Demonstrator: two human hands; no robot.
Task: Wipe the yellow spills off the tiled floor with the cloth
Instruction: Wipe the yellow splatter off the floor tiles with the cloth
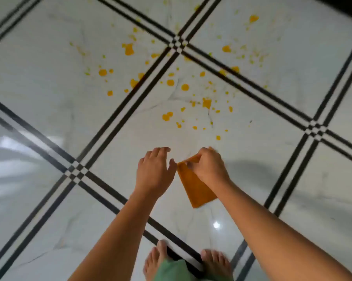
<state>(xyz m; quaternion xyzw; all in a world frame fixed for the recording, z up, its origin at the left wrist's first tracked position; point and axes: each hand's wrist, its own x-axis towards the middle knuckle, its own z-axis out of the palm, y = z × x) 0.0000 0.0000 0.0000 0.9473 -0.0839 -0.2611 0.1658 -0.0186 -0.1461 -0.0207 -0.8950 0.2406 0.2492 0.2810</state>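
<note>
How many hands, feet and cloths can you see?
Hands: 2, left hand and right hand
Feet: 2, left foot and right foot
Cloths: 1, orange cloth
Total: 5

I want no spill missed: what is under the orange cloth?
Around the cloth, pinched by the right hand, only white tile shows; the yellow spills lie farther ahead. The floor directly behind the cloth is covered and cannot be checked.

Bright, motion-blurred view; glare patches on the glossy floor (pixel 49 199).
</note>
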